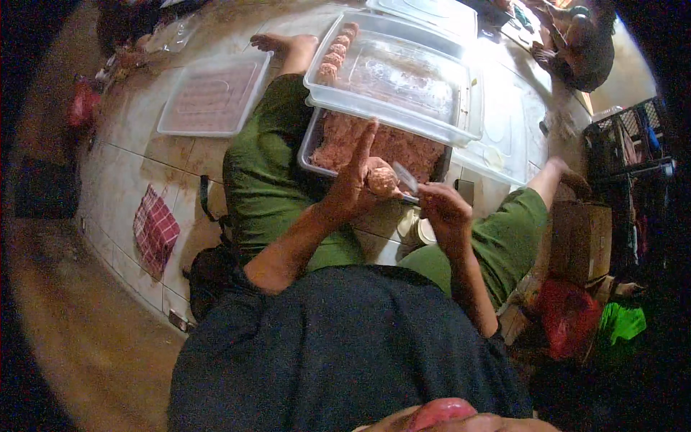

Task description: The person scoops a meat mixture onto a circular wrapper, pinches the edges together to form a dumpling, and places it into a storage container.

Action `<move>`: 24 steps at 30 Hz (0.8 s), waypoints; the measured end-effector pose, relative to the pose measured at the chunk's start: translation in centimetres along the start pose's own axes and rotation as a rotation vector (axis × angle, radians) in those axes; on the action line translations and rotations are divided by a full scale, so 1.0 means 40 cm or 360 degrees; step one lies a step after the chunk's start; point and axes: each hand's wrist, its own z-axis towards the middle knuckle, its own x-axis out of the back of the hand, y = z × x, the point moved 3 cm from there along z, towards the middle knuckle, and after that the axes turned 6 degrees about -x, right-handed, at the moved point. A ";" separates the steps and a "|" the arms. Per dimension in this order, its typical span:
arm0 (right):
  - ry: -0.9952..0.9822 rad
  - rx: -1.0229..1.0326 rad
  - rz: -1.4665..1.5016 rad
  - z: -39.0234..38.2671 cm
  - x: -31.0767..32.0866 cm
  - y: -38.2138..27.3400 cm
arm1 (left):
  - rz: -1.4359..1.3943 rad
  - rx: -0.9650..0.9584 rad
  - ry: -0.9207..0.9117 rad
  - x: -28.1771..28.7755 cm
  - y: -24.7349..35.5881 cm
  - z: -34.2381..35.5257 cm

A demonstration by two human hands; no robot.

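My left hand (351, 186) is curled under a rough pinkish-brown ball of mince-like mixture (383, 182), its index finger stretched out. In my right hand (448, 207) is a small spoon-like tool (405, 176) with a pale, shiny head. Its head is against or just beside the ball; blur hides which. Both hands are over the near edge of a tray (311, 150) filled with the same loose mixture (344, 140). A clear plastic bin (392, 108) overlaps the tray's far side. Along the bin's left wall several shaped balls (335, 55) stand in a row.
On the tiled floor at left lie a clear lid (213, 95) and a red checked cloth (155, 229). A pale round object (425, 231) is by my right thigh. Right stand a cardboard box (584, 237) and black rack (625, 162). Another person (586, 47) sits far right.
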 end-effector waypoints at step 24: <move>-0.0094 -0.0055 -0.0114 0.034 -0.019 0.006 | -0.0084 -0.0055 0.0309 0.040 -0.079 -0.025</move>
